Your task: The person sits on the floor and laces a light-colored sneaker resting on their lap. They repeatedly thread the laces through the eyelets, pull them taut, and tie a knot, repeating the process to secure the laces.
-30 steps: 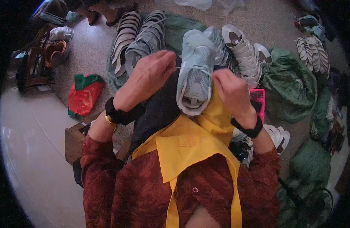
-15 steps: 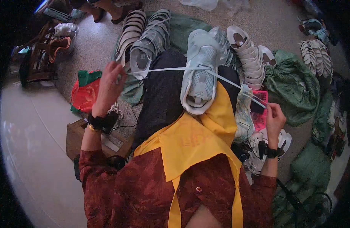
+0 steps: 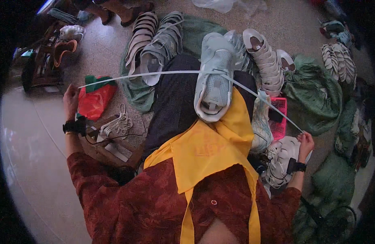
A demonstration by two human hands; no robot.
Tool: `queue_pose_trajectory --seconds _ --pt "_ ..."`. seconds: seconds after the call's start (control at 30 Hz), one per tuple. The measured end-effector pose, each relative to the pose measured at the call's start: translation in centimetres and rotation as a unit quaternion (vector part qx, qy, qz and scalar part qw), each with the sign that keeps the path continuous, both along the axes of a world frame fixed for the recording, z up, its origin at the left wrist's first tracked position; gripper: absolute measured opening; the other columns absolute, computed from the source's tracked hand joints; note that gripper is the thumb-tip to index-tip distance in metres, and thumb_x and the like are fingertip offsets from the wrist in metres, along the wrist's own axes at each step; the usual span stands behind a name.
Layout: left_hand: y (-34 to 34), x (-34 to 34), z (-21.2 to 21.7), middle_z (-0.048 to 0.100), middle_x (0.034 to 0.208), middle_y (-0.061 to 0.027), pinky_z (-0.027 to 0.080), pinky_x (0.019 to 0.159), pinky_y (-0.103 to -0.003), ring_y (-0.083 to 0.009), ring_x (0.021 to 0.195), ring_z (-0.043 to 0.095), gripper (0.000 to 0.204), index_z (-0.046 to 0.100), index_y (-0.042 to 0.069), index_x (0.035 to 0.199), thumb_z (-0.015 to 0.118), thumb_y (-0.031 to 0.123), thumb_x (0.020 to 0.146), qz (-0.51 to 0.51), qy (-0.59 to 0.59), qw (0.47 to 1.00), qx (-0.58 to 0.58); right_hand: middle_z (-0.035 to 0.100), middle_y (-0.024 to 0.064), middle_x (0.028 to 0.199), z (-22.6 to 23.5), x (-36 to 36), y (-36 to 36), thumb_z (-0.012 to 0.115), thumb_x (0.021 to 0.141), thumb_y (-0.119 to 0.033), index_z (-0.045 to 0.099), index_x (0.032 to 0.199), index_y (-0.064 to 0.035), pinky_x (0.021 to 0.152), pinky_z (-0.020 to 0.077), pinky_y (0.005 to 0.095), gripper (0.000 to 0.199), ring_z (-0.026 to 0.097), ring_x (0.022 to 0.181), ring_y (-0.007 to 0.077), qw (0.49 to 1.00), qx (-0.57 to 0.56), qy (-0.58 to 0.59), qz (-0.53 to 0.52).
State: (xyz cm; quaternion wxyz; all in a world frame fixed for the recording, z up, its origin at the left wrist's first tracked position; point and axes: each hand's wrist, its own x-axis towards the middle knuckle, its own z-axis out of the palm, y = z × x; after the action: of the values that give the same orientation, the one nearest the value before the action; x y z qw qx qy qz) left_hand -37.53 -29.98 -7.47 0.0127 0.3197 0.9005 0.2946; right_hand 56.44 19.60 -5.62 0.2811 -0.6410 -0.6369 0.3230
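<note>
White lace (image 3: 155,75) runs taut between both hands: the left hand (image 3: 70,99) has its fingers closed on 1 end out at the left, and the right hand (image 3: 306,142) pinches the other end low at the right. Midway the lace passes through a pale mint sneaker (image 3: 214,77) resting sole-up on the person's lap, above a yellow cloth (image 3: 208,150). Loose laces (image 3: 116,124) lie on the floor near the left wrist, beside a red bag (image 3: 94,99). More sneakers (image 3: 155,44) lie on green sacks (image 3: 313,93) around.
</note>
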Motion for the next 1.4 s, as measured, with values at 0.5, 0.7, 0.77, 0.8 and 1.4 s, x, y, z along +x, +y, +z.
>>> queue_pose_trajectory --seconds 0.5,0.7,0.77,0.8,1.4 --pt "-3.0 -1.0 1.3 0.068 0.090 -0.0151 0.050 0.077 -0.035 -0.0211 0.085 0.065 0.013 0.062 0.000 0.099 0.062 0.012 0.094 0.002 0.000 0.990 -0.142 0.068 0.0079 0.076 -1.2 3.5 1.5 0.062 0.093 -0.004 0.070 0.096 0.0019 0.058 0.0570 0.0273 0.010 0.067 0.065 0.0138 0.986 -0.027 -0.165 0.019" --pt "-4.7 -3.2 0.6 0.069 0.090 -0.0168 0.052 0.077 -0.038 -0.0306 0.086 0.068 0.015 0.063 0.001 0.098 0.065 0.014 0.092 0.000 0.073 0.981 -0.178 0.069 0.0083 0.073 -3.2 3.3 2.0 0.067 0.092 -0.013 0.071 0.092 0.0044 0.058 0.0568 0.0288 0.018 0.070 0.065 0.0156 0.973 -0.115 -0.178 0.090" --pt "-2.9 -3.8 1.5 0.070 0.092 -0.0172 0.052 0.079 -0.039 -0.0310 0.088 0.069 0.016 0.064 0.001 0.098 0.066 0.015 0.091 -0.003 0.066 0.984 -0.163 0.070 0.0084 0.074 -3.0 2.1 1.7 0.068 0.091 -0.015 0.072 0.090 0.0042 0.058 0.0568 0.0303 0.020 0.070 0.065 0.0163 0.964 -0.159 -0.183 0.108" --pt "-1.9 -4.1 2.2 0.070 0.093 -0.0173 0.052 0.079 -0.039 -0.0308 0.089 0.069 0.016 0.063 0.001 0.098 0.066 0.015 0.091 -0.020 0.057 0.987 -0.148 0.070 0.0084 0.074 -2.6 1.4 1.9 0.067 0.091 -0.016 0.072 0.088 0.0043 0.060 0.0570 0.0303 0.021 0.071 0.067 0.0163 0.959 -0.153 -0.205 0.125" --pt "17.8 25.4 5.6 0.067 0.087 -0.0015 0.051 0.073 -0.026 -0.0101 0.078 0.062 0.011 0.064 0.008 0.090 0.073 0.013 0.090 -0.190 -0.570 0.799 0.020 0.072 0.0051 0.093 5.4 -30.3 -8.1 0.067 0.095 -0.012 0.071 0.108 -0.0003 0.067 0.0504 0.0257 0.019 0.065 0.074 0.0122 0.920 -0.264 0.156 0.246"
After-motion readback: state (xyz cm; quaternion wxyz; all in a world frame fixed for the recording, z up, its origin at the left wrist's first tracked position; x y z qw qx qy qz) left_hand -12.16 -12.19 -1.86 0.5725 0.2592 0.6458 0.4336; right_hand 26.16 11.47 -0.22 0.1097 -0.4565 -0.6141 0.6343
